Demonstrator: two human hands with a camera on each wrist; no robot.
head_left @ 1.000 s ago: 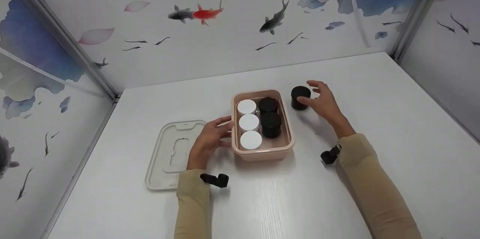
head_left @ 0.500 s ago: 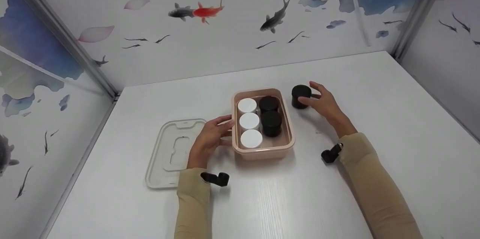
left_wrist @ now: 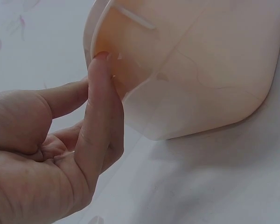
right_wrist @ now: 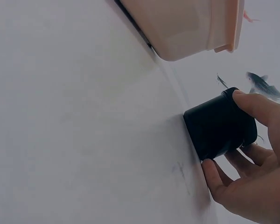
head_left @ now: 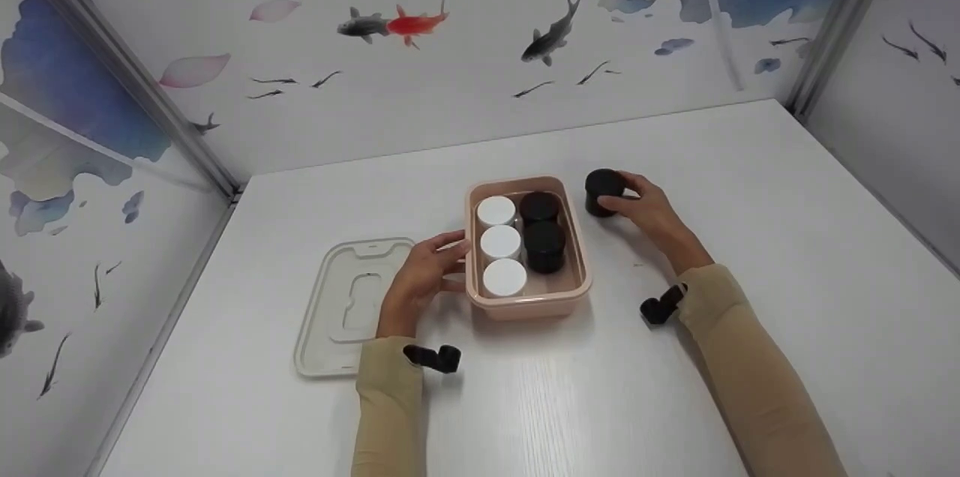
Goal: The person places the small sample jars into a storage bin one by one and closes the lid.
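In the head view, my right hand (head_left: 646,208) grips a black lidded jar (head_left: 604,192) that stands on the table to the right of a pink box. The right wrist view shows the thumb (right_wrist: 256,105) at the lid end of this jar (right_wrist: 217,128) and the other fingers around its far side. My left hand (head_left: 424,274) touches the left wall of the pink box (head_left: 529,307) with its fingertips, just below the rim. Inside the box, several white-lidded jars (head_left: 500,243) form the left column. Two black jars (head_left: 544,246) stand in the right column, toward the back.
A pale grey lid (head_left: 319,319) lies flat on the white table (head_left: 525,402), partly behind my left hand and forearm. Walls printed with fish and petals (head_left: 450,102) close off the back and both sides. Black camera mounts (head_left: 435,358) sit on both wrists.
My right hand's fingers have closed in around the black jar, which stays where it stood. The left hand keeps its place at the box.
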